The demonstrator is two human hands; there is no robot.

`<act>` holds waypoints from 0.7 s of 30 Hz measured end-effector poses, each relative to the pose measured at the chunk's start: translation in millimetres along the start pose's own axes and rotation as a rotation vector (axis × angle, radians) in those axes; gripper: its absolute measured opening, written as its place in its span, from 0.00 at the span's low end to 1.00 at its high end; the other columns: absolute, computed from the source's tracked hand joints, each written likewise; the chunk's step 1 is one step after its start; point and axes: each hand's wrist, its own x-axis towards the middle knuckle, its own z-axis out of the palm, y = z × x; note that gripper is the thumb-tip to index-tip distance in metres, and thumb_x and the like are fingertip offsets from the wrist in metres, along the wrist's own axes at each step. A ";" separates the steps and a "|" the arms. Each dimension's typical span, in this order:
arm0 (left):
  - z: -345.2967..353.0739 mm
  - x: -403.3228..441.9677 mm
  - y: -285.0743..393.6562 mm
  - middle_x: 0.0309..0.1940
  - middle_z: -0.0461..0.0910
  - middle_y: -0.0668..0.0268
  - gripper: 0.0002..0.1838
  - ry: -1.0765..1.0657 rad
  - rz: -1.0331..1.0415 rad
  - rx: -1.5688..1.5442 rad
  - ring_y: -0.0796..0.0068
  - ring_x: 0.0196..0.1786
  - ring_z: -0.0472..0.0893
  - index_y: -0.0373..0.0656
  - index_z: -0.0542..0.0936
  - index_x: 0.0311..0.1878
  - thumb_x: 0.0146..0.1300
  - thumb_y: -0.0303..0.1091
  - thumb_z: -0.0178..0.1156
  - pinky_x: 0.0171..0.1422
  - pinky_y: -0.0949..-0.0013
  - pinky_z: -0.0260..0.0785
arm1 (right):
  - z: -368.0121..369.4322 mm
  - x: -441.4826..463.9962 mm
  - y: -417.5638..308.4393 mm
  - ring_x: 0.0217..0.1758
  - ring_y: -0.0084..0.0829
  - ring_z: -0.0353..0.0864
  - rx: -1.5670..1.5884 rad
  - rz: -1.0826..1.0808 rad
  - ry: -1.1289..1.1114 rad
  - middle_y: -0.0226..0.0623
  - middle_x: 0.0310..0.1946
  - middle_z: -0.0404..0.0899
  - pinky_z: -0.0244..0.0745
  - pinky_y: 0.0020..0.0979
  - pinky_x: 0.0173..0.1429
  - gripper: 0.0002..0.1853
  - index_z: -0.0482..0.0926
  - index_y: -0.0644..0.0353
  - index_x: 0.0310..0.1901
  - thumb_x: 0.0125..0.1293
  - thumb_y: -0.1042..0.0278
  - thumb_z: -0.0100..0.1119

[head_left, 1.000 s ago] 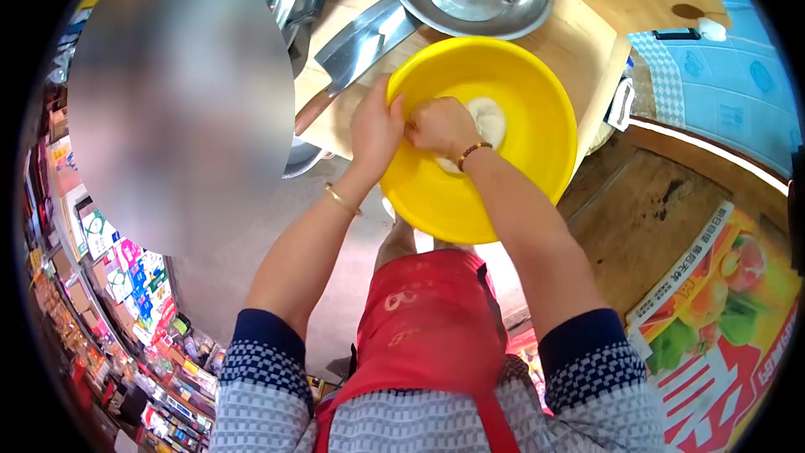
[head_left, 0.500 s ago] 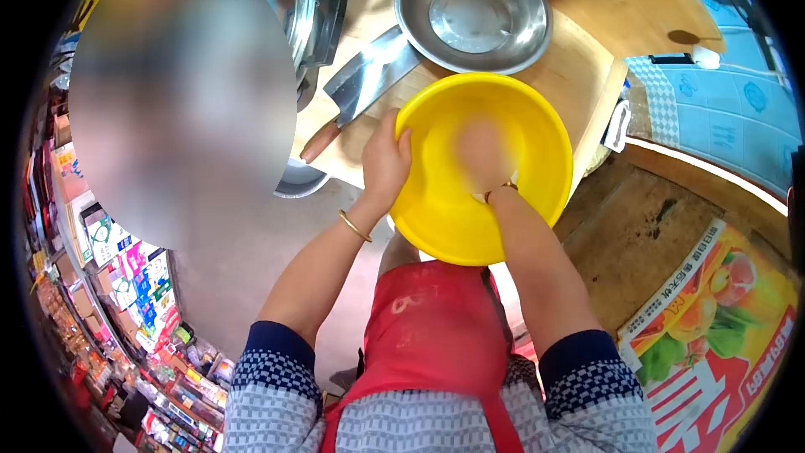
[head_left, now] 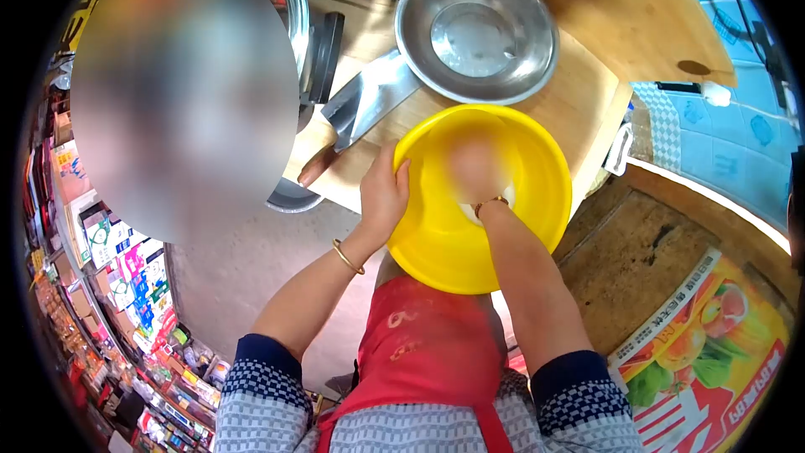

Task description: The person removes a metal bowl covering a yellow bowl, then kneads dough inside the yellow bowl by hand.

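A yellow bowl sits at the near edge of the wooden board, tilted toward me. My left hand is closed round its left rim, the thumb on the inner side. Inside the bowl my right hand is smeared by motion and lies over white dough, which is mostly hidden beneath the hand and wrist. How the right fingers are held cannot be made out. A beaded bracelet circles the right wrist, and a gold bangle is on the left forearm.
Beyond the bowl, a steel basin stands on the wooden board, beside a cleaver with a wooden handle. A metal pan shows under the board's left edge. A printed carton lies at the right; a blurred oval covers the upper left.
The bowl and basin appear lower in view. My right hand has shifted from the bowl's left side, where it was a fist beside the dough, onto the dough. My left hand keeps the rim.
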 end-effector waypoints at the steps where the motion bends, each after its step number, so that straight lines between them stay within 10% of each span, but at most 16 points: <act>1: 0.1 -1.0 -1.8 0.41 0.80 0.46 0.17 0.013 0.027 -0.005 0.42 0.44 0.79 0.41 0.71 0.57 0.65 0.30 0.55 0.44 0.52 0.72 | 12.5 -1.6 1.1 0.36 0.37 0.78 -0.026 0.004 0.050 0.35 0.25 0.81 0.68 0.42 0.44 0.14 0.82 0.53 0.22 0.61 0.59 0.53; 21: -4.3 8.9 -11.5 0.40 0.81 0.48 0.17 0.038 0.073 0.088 0.44 0.44 0.80 0.42 0.73 0.56 0.65 0.35 0.56 0.46 0.49 0.71 | -51.8 -84.0 -13.0 0.33 0.36 0.77 -0.073 -0.147 -0.070 0.33 0.24 0.79 0.67 0.43 0.48 0.13 0.81 0.53 0.23 0.60 0.57 0.56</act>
